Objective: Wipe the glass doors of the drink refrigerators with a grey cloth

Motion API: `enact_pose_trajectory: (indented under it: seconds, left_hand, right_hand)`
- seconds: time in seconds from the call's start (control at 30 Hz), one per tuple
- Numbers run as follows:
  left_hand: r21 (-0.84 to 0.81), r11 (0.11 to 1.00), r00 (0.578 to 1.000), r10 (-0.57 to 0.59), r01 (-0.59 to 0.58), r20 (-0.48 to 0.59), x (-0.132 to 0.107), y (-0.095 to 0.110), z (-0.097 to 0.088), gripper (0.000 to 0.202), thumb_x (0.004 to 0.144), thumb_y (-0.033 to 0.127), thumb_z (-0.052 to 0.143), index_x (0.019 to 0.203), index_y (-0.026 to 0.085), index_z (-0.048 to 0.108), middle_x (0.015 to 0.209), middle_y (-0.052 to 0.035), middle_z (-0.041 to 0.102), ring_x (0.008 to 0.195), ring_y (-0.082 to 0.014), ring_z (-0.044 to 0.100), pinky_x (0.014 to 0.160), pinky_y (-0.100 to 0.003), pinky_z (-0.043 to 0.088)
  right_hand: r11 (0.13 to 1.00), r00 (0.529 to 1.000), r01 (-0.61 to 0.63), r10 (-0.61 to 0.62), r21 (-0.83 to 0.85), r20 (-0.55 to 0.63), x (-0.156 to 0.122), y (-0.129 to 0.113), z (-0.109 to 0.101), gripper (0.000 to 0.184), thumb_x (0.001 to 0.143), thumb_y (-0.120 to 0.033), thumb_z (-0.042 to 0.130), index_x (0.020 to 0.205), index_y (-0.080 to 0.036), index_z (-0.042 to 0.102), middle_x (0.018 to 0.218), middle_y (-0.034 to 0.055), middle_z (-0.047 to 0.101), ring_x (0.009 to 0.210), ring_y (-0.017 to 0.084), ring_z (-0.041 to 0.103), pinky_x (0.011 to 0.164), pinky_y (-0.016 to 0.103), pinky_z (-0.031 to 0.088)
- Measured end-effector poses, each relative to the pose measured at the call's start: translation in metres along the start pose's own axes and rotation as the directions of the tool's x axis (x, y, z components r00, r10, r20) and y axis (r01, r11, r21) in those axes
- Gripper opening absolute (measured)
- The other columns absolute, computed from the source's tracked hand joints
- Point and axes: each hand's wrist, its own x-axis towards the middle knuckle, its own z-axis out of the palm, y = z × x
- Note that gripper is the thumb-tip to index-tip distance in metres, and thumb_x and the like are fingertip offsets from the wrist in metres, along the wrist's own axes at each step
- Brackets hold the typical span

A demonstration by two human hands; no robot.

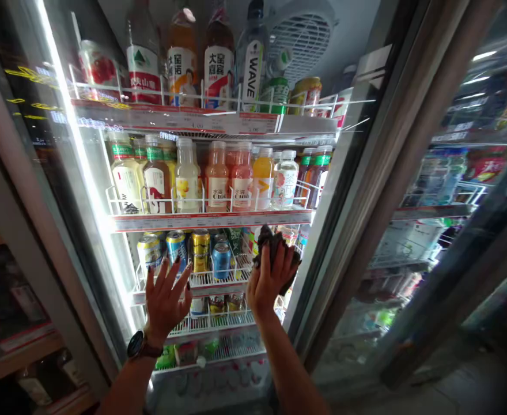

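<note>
My right hand (265, 283) presses a crumpled dark cloth (272, 239) against the glass door of a lit drinks fridge, its fingers spread over the cloth. Lower and to the left, my left hand (167, 301) is raised with fingers apart and nothing in it; it appears to rest on the glass. A watch (136, 344) is strapped on my left wrist. Behind the glass, near my fingertips, stand several drink cans, among them a gold can (200, 251) and a blue can (221, 260). The cloth and right hand hide part of that shelf's right side.
Bottled drinks (216, 176) line the middle shelf, with taller bottles (219, 63) above. A round fan grille (305, 34) sits at the top back. A metal door frame (378, 190) runs along the right, beside another stocked fridge (435, 190). Wooden shelves (20, 360) stand at left.
</note>
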Motion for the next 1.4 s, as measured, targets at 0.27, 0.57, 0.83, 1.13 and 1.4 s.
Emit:
enact_pose_trajectory:
  seconds: [0.27, 0.57, 0.83, 1.13, 1.4]
  left_hand:
    - [-0.002, 1.000, 1.000, 0.001, -0.001, -0.007, 0.003, 0.002, -0.002, 0.074, 0.091, 0.014, 0.062, 0.161, 0.027, 0.041, 0.163, -0.0060, 0.045, 0.158, -0.0267, 0.033, 0.135, -0.051, 0.020]
    - [-0.012, 1.000, 1.000, -0.003, 0.003, -0.007, 0.000, 0.001, -0.001, 0.074, 0.091, 0.015, 0.063, 0.161, 0.028, 0.041, 0.163, -0.0060, 0.045, 0.157, -0.0276, 0.034, 0.135, -0.052, 0.021]
    - [-0.018, 1.000, 1.000, -0.001, 0.001, -0.026, 0.002, 0.002, -0.001, 0.071, 0.093, 0.014, 0.061, 0.160, 0.026, 0.042, 0.162, -0.0076, 0.047, 0.158, -0.0263, 0.032, 0.135, -0.052, 0.021]
    - [-0.029, 1.000, 1.000, -0.009, 0.009, -0.002, 0.001, 0.003, -0.002, 0.074, 0.092, 0.013, 0.062, 0.161, 0.026, 0.040, 0.161, -0.0077, 0.049, 0.157, -0.0272, 0.033, 0.134, -0.053, 0.023]
    - [-0.150, 0.988, 0.999, -0.048, 0.049, 0.005, -0.003, -0.001, -0.010, 0.075, 0.096, 0.014, 0.054, 0.166, 0.015, 0.026, 0.170, -0.0149, 0.034, 0.161, -0.0292, 0.025, 0.133, -0.053, 0.027]
  right_hand:
    - [1.000, 1.000, -0.008, 0.007, -0.010, -0.028, -0.009, 0.015, 0.001, 0.062, 0.100, -0.025, 0.045, 0.162, -0.024, 0.040, 0.167, 0.0196, 0.039, 0.158, 0.042, 0.028, 0.118, 0.080, 0.025]
    - [1.000, 0.999, -0.005, 0.004, 0.027, 0.052, -0.014, -0.039, 0.000, 0.068, 0.102, -0.024, 0.042, 0.168, -0.025, 0.025, 0.171, 0.0187, 0.031, 0.162, 0.040, 0.019, 0.121, 0.078, 0.021]
    - [0.995, 0.998, 0.025, -0.031, 0.099, 0.059, 0.056, -0.083, -0.002, 0.070, 0.103, -0.022, 0.040, 0.169, -0.031, 0.019, 0.173, 0.0130, 0.029, 0.164, 0.037, 0.015, 0.124, 0.077, 0.013]
    - [0.980, 0.975, 0.168, -0.181, 0.105, 0.132, -0.046, -0.091, 0.003, 0.069, 0.100, -0.019, 0.045, 0.166, -0.028, 0.030, 0.163, 0.0136, 0.047, 0.162, 0.036, 0.021, 0.125, 0.071, 0.018]
    - [0.983, 0.993, 0.052, -0.069, 0.176, 0.093, 0.026, -0.121, 0.007, 0.071, 0.101, -0.020, 0.044, 0.168, -0.030, 0.022, 0.170, 0.0119, 0.038, 0.163, 0.038, 0.018, 0.124, 0.077, 0.015]
